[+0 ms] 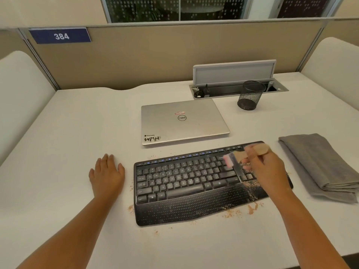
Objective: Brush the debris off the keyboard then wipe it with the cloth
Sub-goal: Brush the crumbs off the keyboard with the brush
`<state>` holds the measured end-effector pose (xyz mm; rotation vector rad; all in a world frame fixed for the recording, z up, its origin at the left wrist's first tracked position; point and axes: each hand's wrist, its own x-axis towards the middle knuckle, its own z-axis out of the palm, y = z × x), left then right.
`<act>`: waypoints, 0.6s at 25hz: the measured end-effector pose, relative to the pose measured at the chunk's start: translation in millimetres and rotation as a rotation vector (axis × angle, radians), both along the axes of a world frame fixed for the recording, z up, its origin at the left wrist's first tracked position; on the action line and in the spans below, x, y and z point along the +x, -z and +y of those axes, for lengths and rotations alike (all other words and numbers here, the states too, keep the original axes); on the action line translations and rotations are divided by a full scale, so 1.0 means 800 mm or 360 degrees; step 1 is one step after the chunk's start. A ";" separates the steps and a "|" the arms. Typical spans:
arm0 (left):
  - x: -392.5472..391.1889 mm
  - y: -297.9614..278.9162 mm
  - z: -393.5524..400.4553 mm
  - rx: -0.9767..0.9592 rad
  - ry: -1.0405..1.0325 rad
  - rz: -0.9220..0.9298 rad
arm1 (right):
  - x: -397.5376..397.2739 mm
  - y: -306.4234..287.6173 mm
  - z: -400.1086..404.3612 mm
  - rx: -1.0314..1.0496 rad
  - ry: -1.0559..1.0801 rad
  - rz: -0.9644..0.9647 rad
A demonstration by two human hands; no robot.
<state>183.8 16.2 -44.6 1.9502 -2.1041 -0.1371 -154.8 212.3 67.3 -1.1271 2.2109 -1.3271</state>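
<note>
Tan crumbs [250, 184] lie under your right hand [266, 167], which grips the brush [242, 155] over the keyboard [184, 183]. Sweep outward, lightly. Left hand [106, 171] rests flat beside it; cloth [318, 164] waits right.

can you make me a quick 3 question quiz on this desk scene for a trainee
1. True or false: the left hand rests flat on the desk, beside the keyboard and not touching it.
2. Multiple choice: where does the folded grey cloth lie? A) on the closed laptop B) on the desk right of the keyboard C) under the left hand
3. Fill in: the right hand holds a ____ over the keyboard's right end.

Key
1. True.
2. B. The cloth lies untouched, so the wiping step is not yet begun.
3. Brush; it is blurred. Debris shows on the palm rest and on the desk in front of it.
</note>
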 end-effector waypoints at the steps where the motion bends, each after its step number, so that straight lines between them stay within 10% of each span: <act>1: 0.001 0.000 -0.001 0.0062 -0.0003 -0.0022 | -0.003 -0.002 -0.008 -0.0024 0.0043 -0.0012; 15: 0.000 -0.003 -0.011 0.0280 -0.0075 -0.0043 | -0.026 -0.011 -0.033 0.0250 -0.0030 0.0252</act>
